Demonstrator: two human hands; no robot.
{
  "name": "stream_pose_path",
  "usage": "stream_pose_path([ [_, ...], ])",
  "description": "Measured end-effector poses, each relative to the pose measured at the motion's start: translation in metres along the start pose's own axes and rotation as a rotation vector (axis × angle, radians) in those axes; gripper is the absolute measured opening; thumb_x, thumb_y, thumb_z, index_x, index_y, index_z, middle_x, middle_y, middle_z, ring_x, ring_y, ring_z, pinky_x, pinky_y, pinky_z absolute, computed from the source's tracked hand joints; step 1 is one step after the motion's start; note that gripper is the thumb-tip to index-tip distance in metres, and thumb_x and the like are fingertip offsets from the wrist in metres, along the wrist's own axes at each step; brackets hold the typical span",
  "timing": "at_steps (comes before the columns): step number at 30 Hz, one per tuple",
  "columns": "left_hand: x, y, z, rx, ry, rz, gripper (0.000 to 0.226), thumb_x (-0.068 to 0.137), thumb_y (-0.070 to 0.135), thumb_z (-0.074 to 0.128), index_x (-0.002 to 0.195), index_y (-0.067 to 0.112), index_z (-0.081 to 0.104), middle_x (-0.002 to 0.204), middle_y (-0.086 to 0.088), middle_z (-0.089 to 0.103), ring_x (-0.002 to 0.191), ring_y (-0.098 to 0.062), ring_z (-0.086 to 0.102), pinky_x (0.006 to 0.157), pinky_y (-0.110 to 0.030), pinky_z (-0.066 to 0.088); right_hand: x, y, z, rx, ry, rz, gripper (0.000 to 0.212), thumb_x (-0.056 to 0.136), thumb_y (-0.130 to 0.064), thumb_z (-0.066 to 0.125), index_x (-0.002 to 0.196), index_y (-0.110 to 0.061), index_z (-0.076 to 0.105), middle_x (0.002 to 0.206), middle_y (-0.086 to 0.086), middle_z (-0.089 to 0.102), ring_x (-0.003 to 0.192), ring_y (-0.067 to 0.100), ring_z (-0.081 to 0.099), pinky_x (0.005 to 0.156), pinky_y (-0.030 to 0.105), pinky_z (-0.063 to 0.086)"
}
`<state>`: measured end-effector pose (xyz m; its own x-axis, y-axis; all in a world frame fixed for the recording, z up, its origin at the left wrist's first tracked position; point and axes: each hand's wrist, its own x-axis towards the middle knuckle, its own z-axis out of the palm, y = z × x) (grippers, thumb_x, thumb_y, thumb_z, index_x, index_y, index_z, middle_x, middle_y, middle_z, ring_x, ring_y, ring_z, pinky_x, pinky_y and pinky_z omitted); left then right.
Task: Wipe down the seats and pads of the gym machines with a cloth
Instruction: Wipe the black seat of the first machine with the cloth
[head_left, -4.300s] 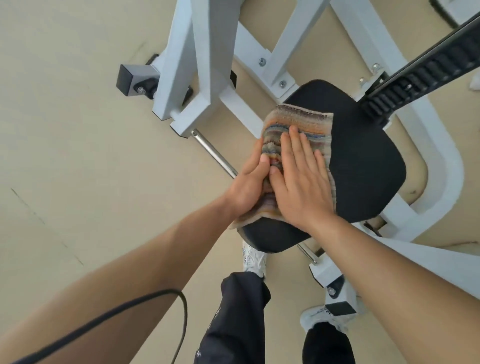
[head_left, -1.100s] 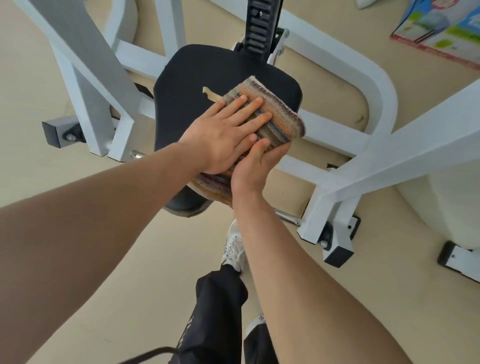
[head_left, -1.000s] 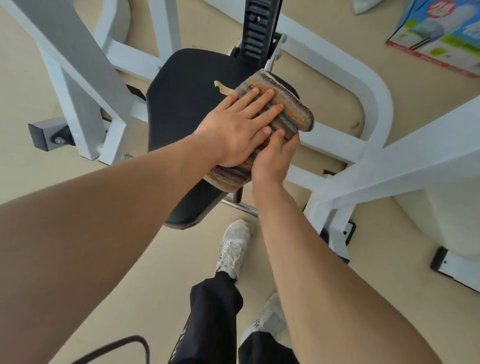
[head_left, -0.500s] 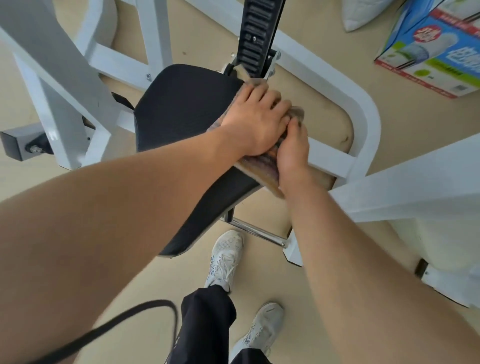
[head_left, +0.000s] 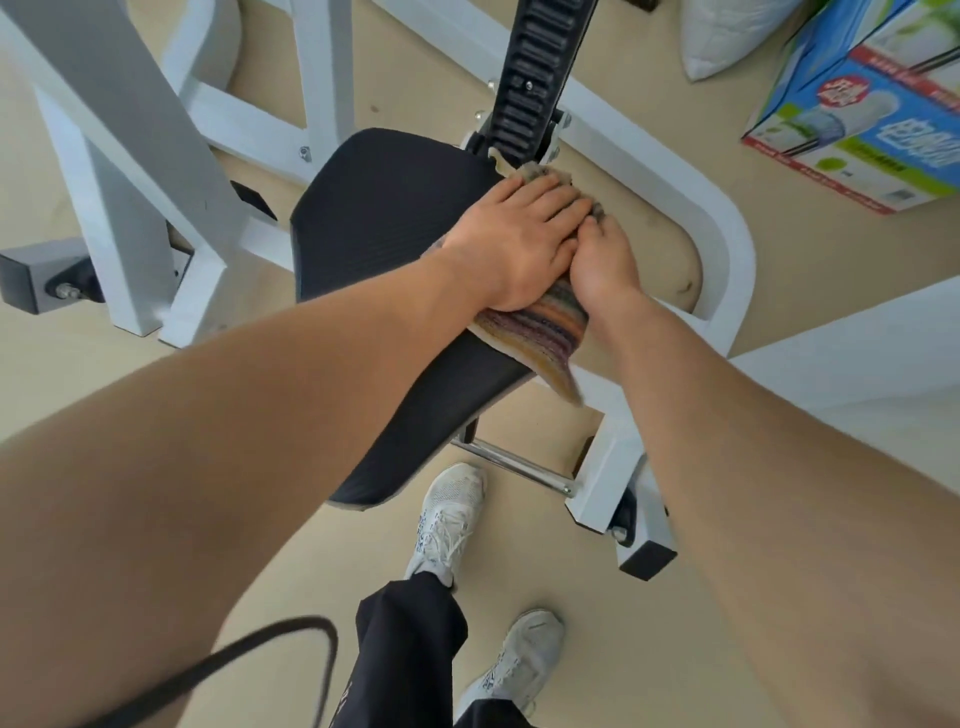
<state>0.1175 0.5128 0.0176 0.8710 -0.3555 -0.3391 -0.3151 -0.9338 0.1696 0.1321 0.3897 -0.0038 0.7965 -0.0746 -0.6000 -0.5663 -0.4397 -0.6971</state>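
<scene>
A black padded seat (head_left: 384, 291) of a white-framed gym machine fills the middle of the head view. A striped multicolour cloth (head_left: 545, 327) lies over the seat's right edge, its near corner hanging off the side. My left hand (head_left: 519, 244) presses flat on the cloth, fingers together pointing toward the far right corner. My right hand (head_left: 602, 260) grips the cloth's right edge just beside the left hand, fingers curled over the seat's side. Most of the cloth is hidden under both hands.
A black toothed adjuster bar (head_left: 535, 73) rises behind the seat. White frame tubes (head_left: 727, 228) curve around the right, with beams (head_left: 119, 135) at left. A printed cardboard box (head_left: 862, 114) and a white bag (head_left: 727, 31) lie far right. My shoes (head_left: 447, 525) stand below the seat.
Both hands have slid the cloth across the seat toward its far right corner by the adjuster bar. The cloth is more bunched, and my right hand has curled over the seat's edge.
</scene>
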Motion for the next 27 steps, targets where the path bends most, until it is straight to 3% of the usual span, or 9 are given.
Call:
stream_pose_path([
  [2,-0.024,-0.001,0.002,-0.026,-0.004,-0.043,0.06,0.105,0.045,0.012,0.16,0.02,0.012,0.168,-0.002,0.01,0.155,-0.021,0.005,0.126,-0.041,0.001,-0.015,0.006,0.005,-0.219,0.065,-0.104,0.053,0.102,-0.037,0.029,0.148,-0.012,0.04,0.147,0.011,0.046,0.132,0.028,0.048,0.112,0.044,0.039],
  [4,-0.068,-0.003,0.005,-0.065,-0.013,-0.106,0.062,0.105,0.048,0.01,0.16,0.019,0.01,0.168,-0.004,0.007,0.155,-0.022,0.003,0.126,-0.042,0.0,-0.058,0.01,0.017,-0.547,0.115,-0.235,0.062,0.102,-0.042,0.021,0.157,-0.013,0.024,0.163,0.011,0.023,0.15,0.029,0.022,0.122,0.044,0.021],
  [7,-0.136,-0.013,0.004,-0.076,-0.013,-0.213,0.062,0.104,0.046,0.005,0.16,0.02,0.008,0.168,-0.004,0.006,0.155,-0.022,0.002,0.126,-0.043,0.003,-0.125,0.008,0.048,-0.836,0.012,-0.452,0.07,0.099,-0.048,0.004,0.159,-0.015,0.014,0.167,0.006,0.012,0.155,0.023,0.006,0.125,0.044,0.007],
  [10,-0.147,-0.029,-0.001,-0.091,-0.032,-0.262,0.065,0.101,0.047,0.0,0.16,0.021,0.004,0.168,-0.003,0.003,0.155,-0.022,0.0,0.126,-0.044,0.005,-0.125,-0.004,0.062,-0.892,-0.061,-0.479,0.069,0.1,-0.051,0.0,0.16,-0.02,0.008,0.168,0.002,0.008,0.155,0.019,0.003,0.125,0.045,0.006],
  [14,-0.091,-0.062,-0.002,-0.069,0.016,-0.308,0.063,0.104,0.046,0.01,0.16,0.017,0.012,0.167,-0.009,0.009,0.155,-0.025,0.007,0.126,-0.044,0.005,-0.054,-0.031,0.063,-0.905,-0.099,-0.487,0.064,0.101,-0.051,0.003,0.16,-0.025,0.005,0.169,-0.001,0.002,0.155,0.017,0.0,0.125,0.045,0.002],
  [20,-0.039,-0.071,0.002,-0.045,0.0,-0.306,0.065,0.102,0.051,0.01,0.16,0.021,0.01,0.167,-0.01,0.009,0.154,-0.03,0.007,0.125,-0.048,0.006,-0.01,-0.03,0.053,-0.903,0.146,-0.341,0.057,0.102,-0.043,0.019,0.155,-0.022,0.027,0.16,0.007,0.032,0.146,0.027,0.03,0.122,0.046,0.017],
  [24,-0.092,-0.029,0.009,-0.109,0.007,-0.259,0.063,0.104,0.052,0.014,0.159,0.023,0.017,0.167,-0.01,0.011,0.154,-0.029,0.009,0.125,-0.046,0.005,-0.063,0.003,0.045,-0.916,0.151,-0.279,0.062,0.103,-0.043,0.015,0.16,-0.018,0.009,0.168,0.008,0.01,0.154,0.026,0.007,0.125,0.045,0.003],
  [27,-0.146,-0.007,0.005,-0.139,0.097,-0.329,0.057,0.102,0.052,0.03,0.149,0.022,0.043,0.157,-0.006,0.039,0.143,-0.029,0.036,0.116,-0.045,0.031,-0.118,0.018,0.048,-0.941,0.053,-0.39,0.062,0.103,-0.042,0.014,0.16,-0.017,0.012,0.168,0.008,0.01,0.155,0.026,0.007,0.125,0.046,0.006],
])
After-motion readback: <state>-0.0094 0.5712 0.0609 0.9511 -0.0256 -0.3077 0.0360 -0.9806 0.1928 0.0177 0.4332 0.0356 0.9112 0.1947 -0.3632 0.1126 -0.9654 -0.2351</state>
